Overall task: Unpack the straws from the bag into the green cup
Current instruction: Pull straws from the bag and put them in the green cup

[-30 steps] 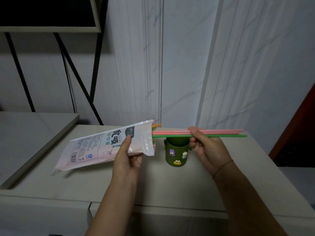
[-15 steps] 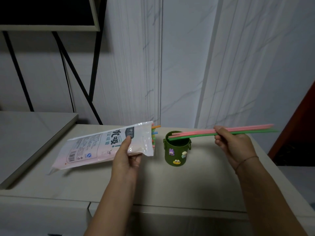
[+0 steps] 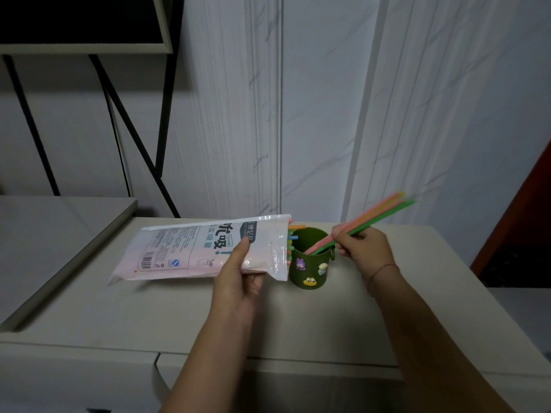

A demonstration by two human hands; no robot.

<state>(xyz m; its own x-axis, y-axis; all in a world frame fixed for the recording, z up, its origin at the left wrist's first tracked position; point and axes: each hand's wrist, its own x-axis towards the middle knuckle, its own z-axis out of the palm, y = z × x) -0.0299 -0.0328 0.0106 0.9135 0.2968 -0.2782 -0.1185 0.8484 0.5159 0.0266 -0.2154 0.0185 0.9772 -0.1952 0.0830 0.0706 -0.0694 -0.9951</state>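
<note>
Right hand [image 3: 362, 247]: fingers curled, pinching a small bundle of straws [image 3: 378, 213] partway along their length, just above the cup rim. Left hand [image 3: 238, 275]: gripping the bag [image 3: 190, 251] near its open end, thumb on the printed front, fingers underneath.

The held straws are pink, orange and green. They are tilted, with lower ends down inside the green cup [image 3: 310, 263] and upper ends pointing up and right toward the wall. The cup stands upright on the bench [image 3: 149, 317], nearer the back edge than the front and right of centre. It has small cartoon stickers on its side and a little handle on the right.

The bag is a long white-pink plastic pack with printed text and a barcode, held roughly level. Its open mouth is just beside the cup's left rim and its closed end points toward the back-left corner of the bench. I can't tell if the closed end touches the bench. More straw tips [image 3: 293, 234] poke out of the mouth, right next to the cup.

There is a thin red string [image 3: 384, 268] around the right wrist. A lower grey surface [image 3: 44, 228] lies beyond the left edge of the bench, with black metal legs [image 3: 134, 138] rising behind it. The wall at the back is white marble-look panel [image 3: 313, 114]. A dark red panel [image 3: 530, 198] shows at far right.
</note>
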